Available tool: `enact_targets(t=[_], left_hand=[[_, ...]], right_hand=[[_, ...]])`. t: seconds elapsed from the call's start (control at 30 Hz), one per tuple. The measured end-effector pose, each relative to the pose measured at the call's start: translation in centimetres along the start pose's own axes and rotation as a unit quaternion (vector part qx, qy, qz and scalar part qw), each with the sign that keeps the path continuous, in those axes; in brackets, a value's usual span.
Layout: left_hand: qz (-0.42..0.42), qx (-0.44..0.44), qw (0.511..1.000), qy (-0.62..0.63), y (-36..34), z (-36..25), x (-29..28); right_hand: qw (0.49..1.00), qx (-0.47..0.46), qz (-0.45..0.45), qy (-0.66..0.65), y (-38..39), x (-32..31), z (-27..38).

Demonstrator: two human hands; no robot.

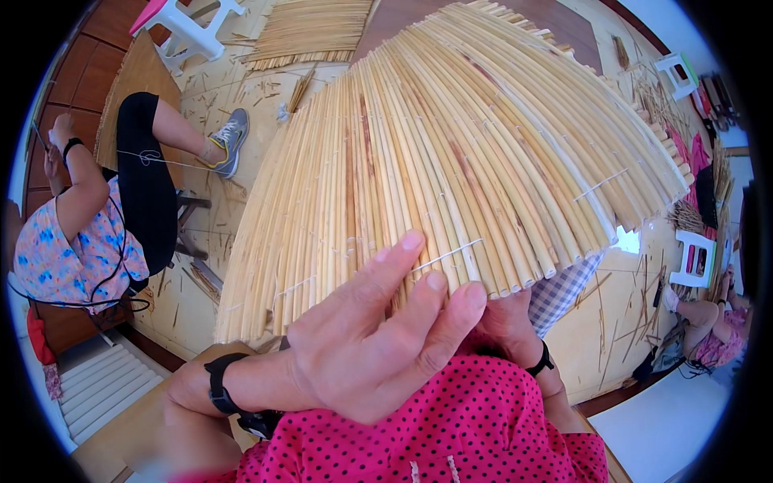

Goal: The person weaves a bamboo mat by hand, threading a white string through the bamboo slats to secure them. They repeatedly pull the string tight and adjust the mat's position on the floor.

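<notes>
Here, the reed mat point(435, 161) lies beneath the left hand point(370, 342), fingers slightly spread.

From here, the broad reed mat point(451, 161) blocks any straight way down. A hand could pass above its face, beyond the left hand point(378, 338) on the near edge. Underneath, the right hand point(506, 314) seems to fill some room. Leftward, 1 grey shoe point(231, 143) and a taut thread point(181, 164) narrow the floor gap point(213, 258).

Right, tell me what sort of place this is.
Probably an indoor craft workroom: a large stitched mat of stalks, another mat beyond it, and a co-worker seated at left.
</notes>
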State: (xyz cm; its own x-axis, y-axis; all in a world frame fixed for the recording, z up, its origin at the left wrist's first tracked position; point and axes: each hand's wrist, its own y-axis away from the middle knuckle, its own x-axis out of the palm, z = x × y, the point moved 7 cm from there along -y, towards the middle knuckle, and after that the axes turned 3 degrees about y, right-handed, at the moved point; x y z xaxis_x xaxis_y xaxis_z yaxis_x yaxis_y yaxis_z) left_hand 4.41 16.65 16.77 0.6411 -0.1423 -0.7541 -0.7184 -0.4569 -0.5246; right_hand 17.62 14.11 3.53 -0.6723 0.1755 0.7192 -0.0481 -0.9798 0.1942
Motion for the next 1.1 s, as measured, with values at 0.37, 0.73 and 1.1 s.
enact_targets(t=[0.37, 0.73, 1.1], left_hand=[[0.007, 0.028, 0.999, -0.037, 0.4, -0.5, 0.4], [0.055, 0.087, 0.994, -0.024, 4.2, -1.8, -0.6], [0.071, -0.568, 0.584, 0.575, 16.0, 5.3, 5.6]], right_hand=[[0.996, 0.021, -0.013, 0.089, 2.0, 0.8, 1.6], [0.986, 0.152, -0.041, 0.045, 2.7, -1.3, 0.6], [0.974, 0.212, 0.075, -0.026, 1.8, -1.2, -4.8]])
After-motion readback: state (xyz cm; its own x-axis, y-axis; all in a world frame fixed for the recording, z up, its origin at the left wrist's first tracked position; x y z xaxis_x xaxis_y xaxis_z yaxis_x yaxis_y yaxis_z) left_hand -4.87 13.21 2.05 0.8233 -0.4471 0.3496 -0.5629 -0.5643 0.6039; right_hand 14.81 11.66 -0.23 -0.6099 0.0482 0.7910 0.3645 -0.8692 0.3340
